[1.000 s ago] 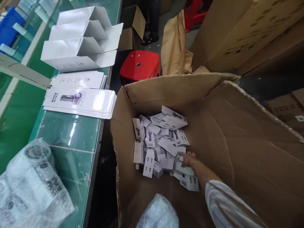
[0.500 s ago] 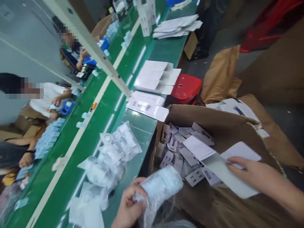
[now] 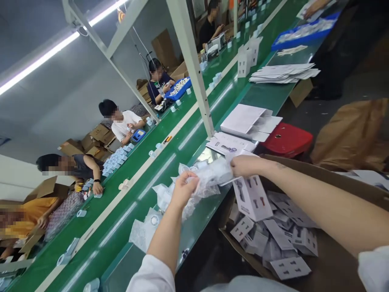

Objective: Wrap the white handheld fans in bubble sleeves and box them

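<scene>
My left hand (image 3: 184, 189) is closed around a clear plastic-bagged white item (image 3: 212, 175), held up over the edge of the green conveyor table (image 3: 115, 227). My right hand (image 3: 244, 165) grips a white printed card box (image 3: 251, 196) that hangs down from it, and it touches the far end of the bagged item. Both hands meet above the gap between the table and an open cardboard carton (image 3: 340, 263). Several more small white printed boxes (image 3: 285, 239) lie loose inside that carton.
More bagged items (image 3: 152, 225) lie on the table under my hands. Flat white cartons (image 3: 249, 121) and printed sheets (image 3: 229, 144) sit further along, past a red stool (image 3: 287, 138). Other people (image 3: 123, 121) work across the conveyor. A metal frame post (image 3: 194, 77) rises from the table.
My right hand came out of the carton with a white box and rose to meet my left hand. The view swung up from the carton to the conveyor line.
</scene>
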`<state>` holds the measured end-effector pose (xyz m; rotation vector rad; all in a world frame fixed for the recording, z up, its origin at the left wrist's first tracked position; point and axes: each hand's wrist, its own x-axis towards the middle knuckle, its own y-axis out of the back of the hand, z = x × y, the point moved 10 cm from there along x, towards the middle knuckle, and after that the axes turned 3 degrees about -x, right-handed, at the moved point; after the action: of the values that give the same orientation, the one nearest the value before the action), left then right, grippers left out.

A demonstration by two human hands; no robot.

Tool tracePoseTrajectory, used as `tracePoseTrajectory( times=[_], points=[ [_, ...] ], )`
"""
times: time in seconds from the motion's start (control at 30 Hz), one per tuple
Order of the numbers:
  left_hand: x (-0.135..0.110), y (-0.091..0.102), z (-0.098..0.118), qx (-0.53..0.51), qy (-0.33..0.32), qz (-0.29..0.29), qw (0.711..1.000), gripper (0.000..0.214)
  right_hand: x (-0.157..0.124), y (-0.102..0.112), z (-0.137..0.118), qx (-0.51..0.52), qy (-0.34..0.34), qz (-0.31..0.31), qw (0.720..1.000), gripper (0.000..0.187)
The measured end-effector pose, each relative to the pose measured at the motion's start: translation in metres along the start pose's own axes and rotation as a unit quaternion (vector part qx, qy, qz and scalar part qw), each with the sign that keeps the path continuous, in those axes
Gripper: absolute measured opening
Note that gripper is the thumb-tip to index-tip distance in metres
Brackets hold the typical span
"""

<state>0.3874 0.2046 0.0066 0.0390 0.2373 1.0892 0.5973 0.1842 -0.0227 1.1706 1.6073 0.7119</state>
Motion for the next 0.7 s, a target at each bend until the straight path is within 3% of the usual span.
tracePoseTrajectory(
  times=[0.07, 0.13, 0.2, 0.27, 0.33, 0.37, 0.43, 0.5, 0.57, 0.6, 0.7],
  points=[
    [0.002, 0.006, 0.004, 0.166, -0.028, -0.022, 0.986, 0.016, 0.015, -0.02, -0.019, 0.022, 0.033, -0.047, 0.998, 0.029],
    [0.009, -0.009, 0.009, 0.327, -0.065, -0.064, 0.94, 0.006, 0.028, -0.037, -0.038, 0.035, 0.05, -0.082, 0.995, 0.029],
    [0.024, -0.032, 0.005, 0.424, -0.049, -0.121, 0.896, 0.018, 0.04, -0.045, -0.049, 0.04, 0.046, -0.1, 0.993, 0.026],
    [0.043, -0.045, 0.0, 0.444, 0.017, -0.158, 0.882, 0.034, 0.048, -0.044, -0.05, 0.045, 0.033, -0.1, 0.993, 0.026],
    [0.055, -0.046, 0.01, 0.416, 0.037, -0.164, 0.894, 0.054, 0.051, -0.036, -0.04, 0.051, 0.014, -0.088, 0.995, 0.028],
    [0.057, -0.043, 0.021, 0.396, 0.012, -0.153, 0.905, 0.058, 0.05, -0.029, -0.032, 0.054, 0.001, -0.078, 0.995, 0.029],
    [0.048, -0.031, 0.046, 0.345, -0.079, -0.116, 0.928, 0.049, 0.046, -0.014, -0.014, 0.058, -0.028, -0.055, 0.996, 0.031],
    [0.031, -0.011, 0.05, 0.268, -0.117, -0.06, 0.954, 0.038, 0.041, 0.002, 0.003, 0.061, -0.062, -0.027, 0.996, 0.031],
    [0.022, 0.004, 0.024, 0.162, -0.048, -0.017, 0.985, 0.045, 0.037, 0.018, 0.013, 0.062, -0.095, 0.011, 0.993, 0.032],
    [0.021, 0.002, 0.006, 0.106, 0.006, -0.014, 0.994, 0.05, 0.037, 0.025, 0.015, 0.062, -0.109, 0.032, 0.992, 0.033],
    [0.046, -0.025, -0.032, 0.019, 0.112, -0.036, 0.993, 0.076, 0.047, 0.029, 0.013, 0.057, -0.137, 0.077, 0.986, 0.038]
  ],
)
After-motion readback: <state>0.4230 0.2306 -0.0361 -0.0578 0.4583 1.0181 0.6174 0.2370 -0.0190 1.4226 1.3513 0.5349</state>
